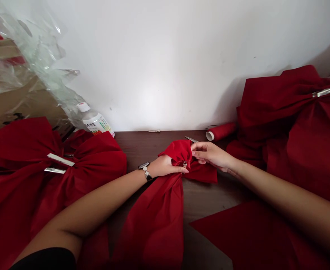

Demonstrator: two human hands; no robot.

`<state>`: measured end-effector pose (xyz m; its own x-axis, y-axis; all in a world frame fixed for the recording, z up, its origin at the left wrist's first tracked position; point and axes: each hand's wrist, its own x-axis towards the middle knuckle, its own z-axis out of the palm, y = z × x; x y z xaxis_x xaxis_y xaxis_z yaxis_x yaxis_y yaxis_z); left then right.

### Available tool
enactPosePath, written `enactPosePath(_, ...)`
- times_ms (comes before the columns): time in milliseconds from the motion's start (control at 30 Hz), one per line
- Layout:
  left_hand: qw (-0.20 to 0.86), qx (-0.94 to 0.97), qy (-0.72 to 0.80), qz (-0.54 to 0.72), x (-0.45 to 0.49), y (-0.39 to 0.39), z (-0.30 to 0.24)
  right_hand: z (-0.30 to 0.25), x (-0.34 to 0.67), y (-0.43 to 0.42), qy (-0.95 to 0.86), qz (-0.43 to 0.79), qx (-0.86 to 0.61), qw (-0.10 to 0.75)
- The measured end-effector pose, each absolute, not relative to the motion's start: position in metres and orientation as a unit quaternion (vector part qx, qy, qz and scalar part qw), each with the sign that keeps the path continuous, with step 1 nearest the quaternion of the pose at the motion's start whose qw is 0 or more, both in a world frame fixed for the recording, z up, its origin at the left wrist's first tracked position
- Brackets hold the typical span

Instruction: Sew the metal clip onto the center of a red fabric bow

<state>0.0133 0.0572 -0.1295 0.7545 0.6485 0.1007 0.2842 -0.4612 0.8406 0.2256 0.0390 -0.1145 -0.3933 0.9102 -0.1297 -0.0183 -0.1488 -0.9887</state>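
Note:
A red fabric bow (166, 210) with long tails lies in front of me, gathered at its middle. My left hand (166, 166) is wrapped round that gathered part, its thumb lying across the front. Beside the thumb shows a small metal clip (185, 164) on the folds. At the bow's upper right edge is my right hand (209, 153), thumb and fingers pinched together against the fabric. Whatever sits between those fingertips is too small to make out. Just behind, the tip of a pointed metal tool (191, 139) shows, partly hidden by the right hand.
More red bows (100, 153) with silver clips (60, 159) are heaped at left, others (277, 97) at right. A red thread spool (222, 132), a flat metal clip (154, 131) and a white-capped bottle (97, 122) stand or lie along the wall. Red cloth (246, 228) covers the near right table.

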Motion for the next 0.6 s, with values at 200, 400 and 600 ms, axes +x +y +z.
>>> enactPosePath(200,0.439,0.814,0.316,0.21,0.0131,0.0575,-0.1262,-0.1195,0.2265,0.04,-0.51,0.675,-0.39,0.361)
enactPosePath(400,0.458,0.807,0.296,0.226,0.015,0.0589,-0.1272,-0.121,0.2221,0.038,-0.487,0.677,-0.391,0.389)
enactPosePath(600,0.427,0.817,0.313,0.231,0.0136,0.0618,-0.1297,-0.1217,0.2224,0.0367,-0.47,0.705,-0.38,0.37)
